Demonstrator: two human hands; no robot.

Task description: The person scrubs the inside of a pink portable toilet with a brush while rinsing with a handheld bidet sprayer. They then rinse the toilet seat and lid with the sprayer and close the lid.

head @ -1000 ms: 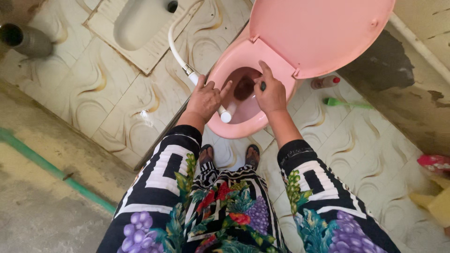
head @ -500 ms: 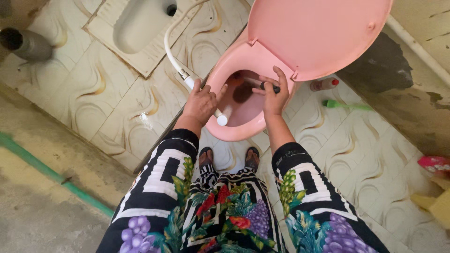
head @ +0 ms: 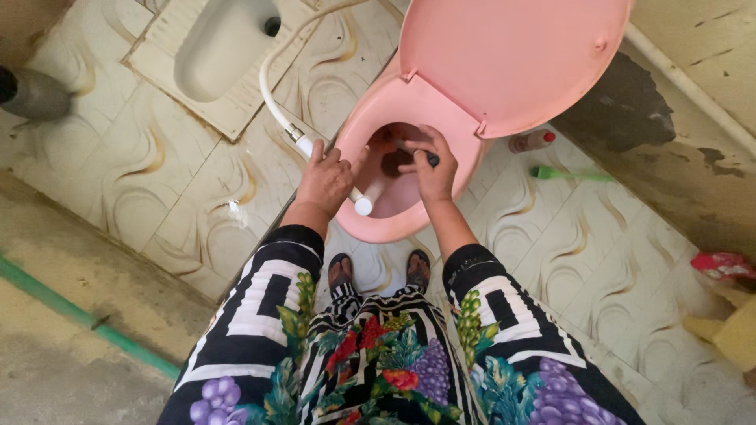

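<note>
Gripping the white spray hose, the left hand aims it into the pink toilet bowl — the right hand pinches a dark-handled tool for scrubbing inside.

We have our left hand and right hand both over the pink toilet bowl, filling most of its opening. The raised lid walls off the far side. A white hose crosses the tiles on our left; on our right a bottle and green brush lie near the bowl, with bare tiles beyond them
</note>
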